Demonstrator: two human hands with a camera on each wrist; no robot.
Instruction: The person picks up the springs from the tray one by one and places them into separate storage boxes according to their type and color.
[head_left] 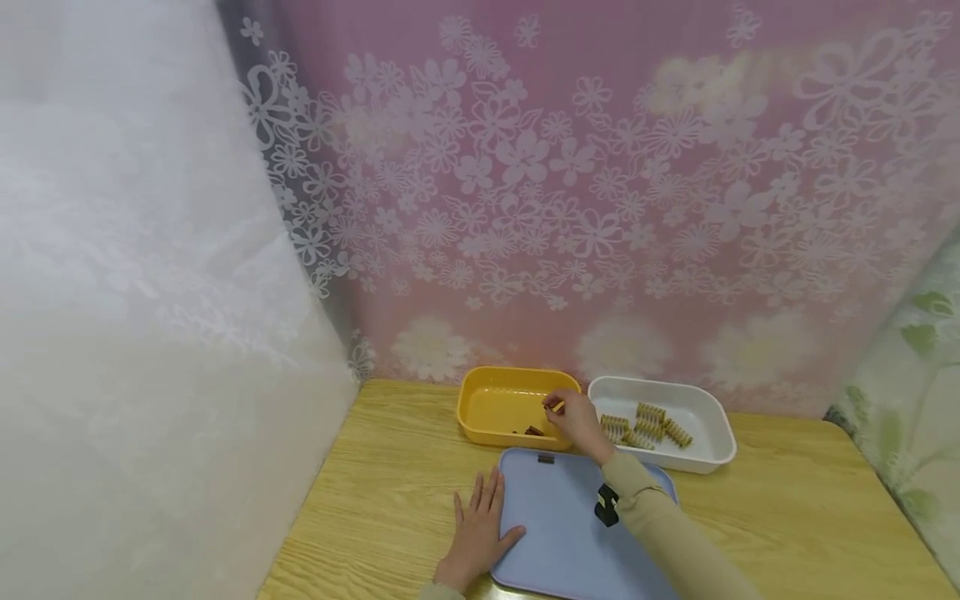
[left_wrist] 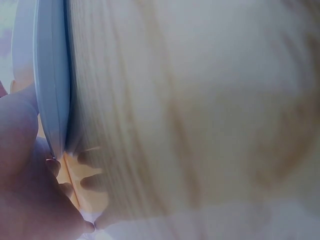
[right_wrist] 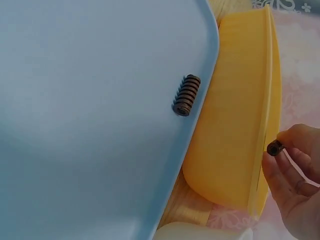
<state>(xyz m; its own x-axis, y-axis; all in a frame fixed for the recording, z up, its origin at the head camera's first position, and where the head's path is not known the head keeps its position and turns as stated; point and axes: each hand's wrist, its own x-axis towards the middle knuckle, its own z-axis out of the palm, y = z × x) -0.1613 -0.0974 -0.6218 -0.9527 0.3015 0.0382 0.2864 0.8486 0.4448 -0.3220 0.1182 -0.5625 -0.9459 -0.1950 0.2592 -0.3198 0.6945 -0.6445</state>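
Note:
My right hand (head_left: 576,419) is over the right side of a yellow tray (head_left: 480,435). Between its thumb and fingers it pinches a small dark brown coil spring (right_wrist: 274,147), seen end-on in the right wrist view. Several more dark springs (head_left: 534,431) lie in the yellow tray. One brown spring (right_wrist: 187,95) lies on the blue tray (head_left: 558,525), near its far edge. My left hand (head_left: 478,527) rests at the blue tray's left edge with fingers straight, the thumb on the tray and the other fingers along its side.
To the right of the yellow tray stands a white tray (head_left: 712,437) holding several yellowish coil springs (head_left: 649,422). All trays are on a wood-grain table (head_left: 810,500). A pink floral curtain (head_left: 525,208) hangs behind, with a white sheet (head_left: 150,333) at left.

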